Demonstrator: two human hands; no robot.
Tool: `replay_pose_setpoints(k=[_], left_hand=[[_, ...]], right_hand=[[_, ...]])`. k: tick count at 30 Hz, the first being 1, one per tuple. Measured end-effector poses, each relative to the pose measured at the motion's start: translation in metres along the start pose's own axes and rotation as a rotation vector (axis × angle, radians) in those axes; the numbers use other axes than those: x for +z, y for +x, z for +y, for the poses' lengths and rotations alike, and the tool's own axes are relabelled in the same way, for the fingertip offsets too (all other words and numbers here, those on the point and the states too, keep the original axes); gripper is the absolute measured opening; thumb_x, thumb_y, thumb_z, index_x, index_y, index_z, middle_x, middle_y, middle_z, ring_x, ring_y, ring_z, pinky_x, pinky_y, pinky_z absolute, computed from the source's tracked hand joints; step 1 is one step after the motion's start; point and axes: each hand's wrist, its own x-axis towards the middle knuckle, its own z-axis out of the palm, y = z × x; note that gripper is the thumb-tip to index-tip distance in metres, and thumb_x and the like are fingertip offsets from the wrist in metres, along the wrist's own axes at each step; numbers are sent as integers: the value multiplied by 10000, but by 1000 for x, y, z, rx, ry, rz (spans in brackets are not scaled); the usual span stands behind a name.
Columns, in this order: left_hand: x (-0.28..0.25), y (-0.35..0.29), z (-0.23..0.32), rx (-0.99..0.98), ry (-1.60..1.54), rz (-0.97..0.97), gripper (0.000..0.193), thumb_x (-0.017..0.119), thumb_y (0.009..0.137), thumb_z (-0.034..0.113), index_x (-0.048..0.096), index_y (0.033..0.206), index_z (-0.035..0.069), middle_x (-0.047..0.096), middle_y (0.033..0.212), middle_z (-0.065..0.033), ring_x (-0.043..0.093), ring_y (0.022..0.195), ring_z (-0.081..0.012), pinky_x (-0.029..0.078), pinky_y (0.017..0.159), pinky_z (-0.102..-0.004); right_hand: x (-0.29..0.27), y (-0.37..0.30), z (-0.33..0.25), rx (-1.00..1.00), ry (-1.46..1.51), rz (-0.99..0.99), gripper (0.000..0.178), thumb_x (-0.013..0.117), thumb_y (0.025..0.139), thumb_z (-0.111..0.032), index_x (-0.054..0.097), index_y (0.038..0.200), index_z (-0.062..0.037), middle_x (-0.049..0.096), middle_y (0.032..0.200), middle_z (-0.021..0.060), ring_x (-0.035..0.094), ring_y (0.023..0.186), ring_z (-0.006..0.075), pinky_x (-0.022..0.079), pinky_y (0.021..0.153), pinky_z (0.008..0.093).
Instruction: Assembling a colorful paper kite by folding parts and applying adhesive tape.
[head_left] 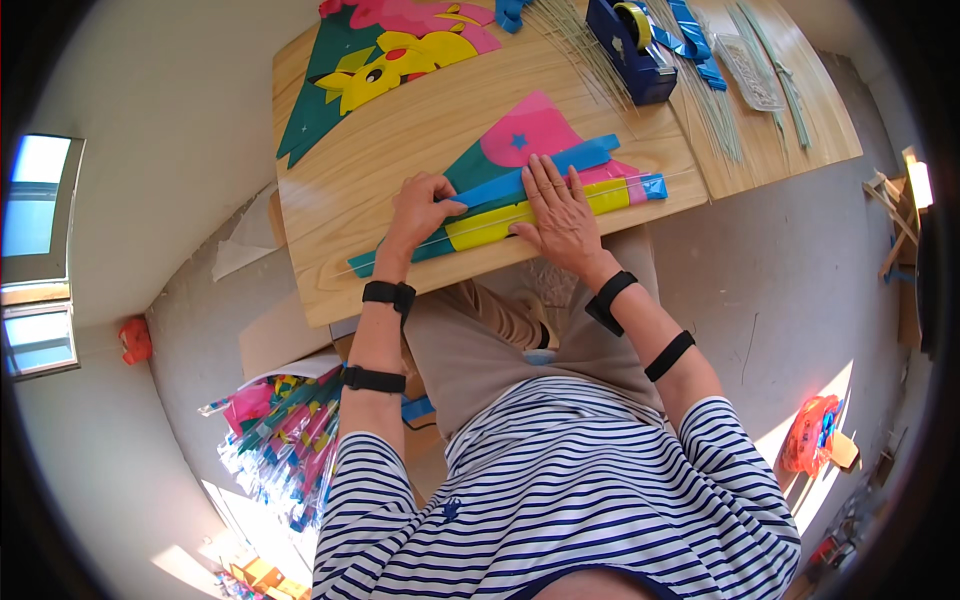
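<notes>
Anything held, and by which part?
Blue strip: left hand appears to pinch its left end. Right hand lies flat across it, gripping nothing.

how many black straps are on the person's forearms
4: a wrist strap and an elbow-side strap on the left forearm, a second wrist strap and a second elbow-side strap on the right forearm.

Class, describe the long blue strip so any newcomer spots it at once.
On the wooden table, find the multicoloured sheet nearest the person. A long blue strip slants across it, with the left hand at one end and the right hand on top. Its length and plain blue set it apart from the yellow band and short blue patch nearby.
</notes>
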Motion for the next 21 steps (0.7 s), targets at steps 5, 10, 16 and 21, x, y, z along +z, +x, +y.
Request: replay_pose_setpoints(k=[5,10,16,21], left_hand=[[-7,1,3,-18,7,-55,258,858,759,186,698,846,3,607,838,-78,588,795,-198,474,722,-341],[-16,1,5,-61,7,-125,244,857,760,150,690,855,-2,618,847,-66,588,795,-184,475,729,-328],[-19,1,1,-101,-61,-165,225,854,758,109,718,899,-1,634,867,-46,599,815,-163,489,752,-319],[-20,1,4,-96,-100,-165,286,861,730,214,768,909,11,694,843,-98,642,777,-214,500,718,-356]], right_hand=[[1,0,0,0,7,3,921,558,985,-624,350,1612,18,295,1720,162,212,1619,305,111,1310,538],[2,0,1,4,-3,6,920,561,980,-628,368,1605,19,300,1718,165,220,1616,309,115,1309,542],[5,-1,1,-7,-3,24,911,569,972,-630,406,1585,23,319,1709,172,238,1611,314,115,1305,552],[4,0,1,-3,-3,20,905,570,972,-629,415,1579,25,326,1706,173,249,1606,313,120,1303,553]])
